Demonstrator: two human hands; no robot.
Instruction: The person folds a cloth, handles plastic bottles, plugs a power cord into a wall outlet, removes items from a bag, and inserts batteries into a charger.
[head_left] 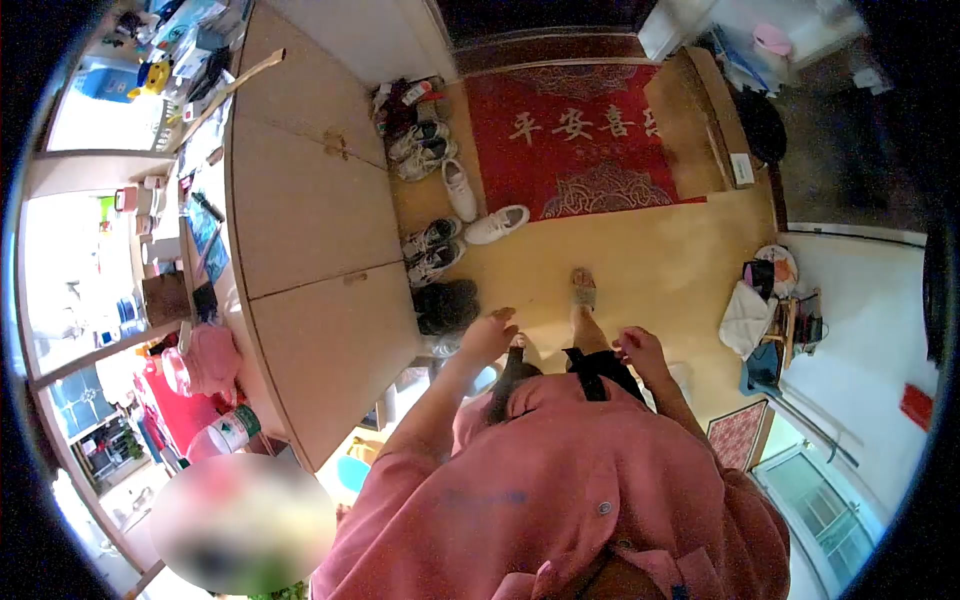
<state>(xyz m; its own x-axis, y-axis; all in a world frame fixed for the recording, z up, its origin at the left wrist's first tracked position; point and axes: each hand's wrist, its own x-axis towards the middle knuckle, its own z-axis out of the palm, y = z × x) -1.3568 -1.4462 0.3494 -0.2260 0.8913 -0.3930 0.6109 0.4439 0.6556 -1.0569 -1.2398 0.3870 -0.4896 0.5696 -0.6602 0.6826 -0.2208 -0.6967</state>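
Note:
My left hand hangs in front of my body with nothing in it, its fingers loosely bent and apart. It is nearest to a dark, furry-looking pair of shoes beside the cabinet. My right hand is beside my dark shorts, also holding nothing I can see, with fingers slightly curled and apart. One foot in a slipper is forward on the yellowish floor; my other foot is partly hidden below my left hand.
A tall cabinet stands on the left, with sneakers and white shoes along its foot. Ahead lies a red doormat before a doorway, with a cardboard box on its right. A small rack with bags stands by the right wall.

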